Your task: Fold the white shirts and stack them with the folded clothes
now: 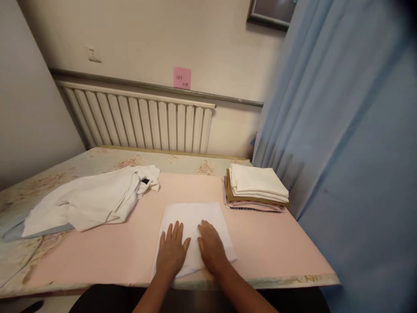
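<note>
A folded white cloth (192, 212), perhaps a garment, lies flat near the front edge of the pink sheet (114, 256). My left hand (171, 251) rests palm down on its left part, fingers spread and pointing away from me. On the right part lies my right hand (211, 244), also palm down, with its fingers stretched out close together. Neither hand grips anything. A bare strip of the white cloth shows between them.
To the left lies a loose heap of white garments (94, 198). A stack of folded cloths (257, 184) stands at the back right. Behind the bed are a radiator (143, 119) and a pink note (182, 78). A blue curtain (342, 130) hangs along the right side.
</note>
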Motion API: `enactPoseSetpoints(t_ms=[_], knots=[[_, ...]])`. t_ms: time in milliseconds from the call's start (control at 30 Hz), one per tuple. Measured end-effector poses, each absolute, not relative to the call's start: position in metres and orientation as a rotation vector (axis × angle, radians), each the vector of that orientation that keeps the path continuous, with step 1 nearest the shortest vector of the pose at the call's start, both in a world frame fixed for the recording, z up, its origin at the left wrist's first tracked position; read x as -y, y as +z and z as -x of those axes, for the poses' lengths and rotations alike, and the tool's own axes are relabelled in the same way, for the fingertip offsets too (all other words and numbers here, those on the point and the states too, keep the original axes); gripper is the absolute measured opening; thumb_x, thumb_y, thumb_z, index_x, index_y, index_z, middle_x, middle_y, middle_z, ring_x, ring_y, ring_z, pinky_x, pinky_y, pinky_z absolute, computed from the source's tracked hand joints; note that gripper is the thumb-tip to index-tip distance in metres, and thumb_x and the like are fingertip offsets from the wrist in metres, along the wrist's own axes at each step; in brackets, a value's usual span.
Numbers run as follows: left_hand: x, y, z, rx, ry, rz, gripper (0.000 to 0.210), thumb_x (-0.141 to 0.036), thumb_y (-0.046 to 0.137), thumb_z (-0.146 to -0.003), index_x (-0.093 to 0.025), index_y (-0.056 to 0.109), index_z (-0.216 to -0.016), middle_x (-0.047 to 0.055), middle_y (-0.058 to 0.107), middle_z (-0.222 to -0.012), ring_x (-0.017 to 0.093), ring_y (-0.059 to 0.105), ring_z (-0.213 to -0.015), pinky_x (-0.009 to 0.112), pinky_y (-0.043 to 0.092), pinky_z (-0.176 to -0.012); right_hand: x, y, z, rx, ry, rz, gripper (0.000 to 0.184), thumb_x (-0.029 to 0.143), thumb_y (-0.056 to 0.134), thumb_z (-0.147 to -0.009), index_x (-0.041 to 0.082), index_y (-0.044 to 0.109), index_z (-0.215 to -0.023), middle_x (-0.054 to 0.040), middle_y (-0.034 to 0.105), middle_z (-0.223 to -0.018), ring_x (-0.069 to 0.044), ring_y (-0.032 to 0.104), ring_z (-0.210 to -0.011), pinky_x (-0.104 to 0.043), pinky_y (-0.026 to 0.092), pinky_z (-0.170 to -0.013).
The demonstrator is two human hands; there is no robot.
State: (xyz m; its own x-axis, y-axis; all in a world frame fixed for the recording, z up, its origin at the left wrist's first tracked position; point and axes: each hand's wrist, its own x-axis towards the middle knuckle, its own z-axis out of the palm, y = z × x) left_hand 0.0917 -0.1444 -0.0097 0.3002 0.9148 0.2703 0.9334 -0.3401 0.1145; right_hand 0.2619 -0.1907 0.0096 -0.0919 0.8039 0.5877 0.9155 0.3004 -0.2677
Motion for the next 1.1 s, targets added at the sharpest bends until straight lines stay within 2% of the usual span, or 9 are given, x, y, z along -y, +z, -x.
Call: enactPoseSetpoints(t_ms=[133, 267, 500, 733, 1100], knots=[[0.142, -0.012, -0.091, 1.763, -0.452, 2.484, 0.062, -0.048, 0.034, -0.091, -0.016, 0.036, -0.144, 0.008, 0.031, -0.153, 0.032, 0.023, -0.142, 0.053, 0.017, -0.113, 0.183, 0.006, -0.244, 2.074, -0.127, 1.534, 0.045, 0.025, 0.048, -0.091, 0.018, 0.046, -0.136, -0.0114, 0.043, -0.145, -0.026, 0.032, -0.138, -0.051, 0.029, -0.112], [0.139, -0.014, -0.09, 1.757, -0.451, 2.48, 0.064, -0.05, 0.034, -0.091, -0.015, 0.036, -0.145, 0.008, 0.03, -0.153, 0.032, 0.021, -0.142, 0.054, 0.016, -0.113, 0.184, 0.0, -0.258, 2.103, -0.141, 1.614, 0.053, 0.036, 0.048, -0.093, 0.022, 0.036, -0.143, -0.0085, 0.034, -0.151, -0.026, 0.025, -0.141, -0.051, 0.025, -0.113], [0.134, -0.011, -0.083, 1.791, -0.365, 2.486, 0.067, -0.054, 0.029, -0.091, -0.017, 0.032, -0.146, 0.006, 0.025, -0.155, 0.031, 0.015, -0.144, 0.053, 0.013, -0.114, 0.183, -0.01, -0.299, 2.063, -0.176, 1.786, 0.055, 0.041, 0.046, -0.094, 0.019, 0.038, -0.143, -0.008, 0.035, -0.15, -0.026, 0.027, -0.14, -0.048, 0.023, -0.114], [0.116, -0.01, -0.068, 1.822, -0.312, 2.446, 0.063, -0.049, 0.028, -0.092, -0.018, 0.031, -0.146, 0.004, 0.025, -0.155, 0.03, 0.015, -0.144, 0.055, 0.014, -0.112, 0.183, -0.008, -0.301, 1.999, -0.205, 1.863, 0.052, 0.043, 0.047, -0.093, 0.019, 0.045, -0.139, -0.0088, 0.039, -0.148, -0.027, 0.03, -0.139, -0.048, 0.024, -0.113], [0.075, -0.016, -0.044, 1.782, -0.415, 2.485, 0.061, -0.047, 0.028, -0.093, -0.016, 0.035, -0.145, 0.007, 0.03, -0.154, 0.031, 0.018, -0.143, 0.055, 0.012, -0.113, 0.182, -0.009, -0.299, 2.04, -0.249, 1.89, 0.052, 0.04, 0.045, -0.094, 0.02, 0.041, -0.141, -0.0077, 0.038, -0.149, -0.025, 0.029, -0.139, -0.046, 0.026, -0.113]])
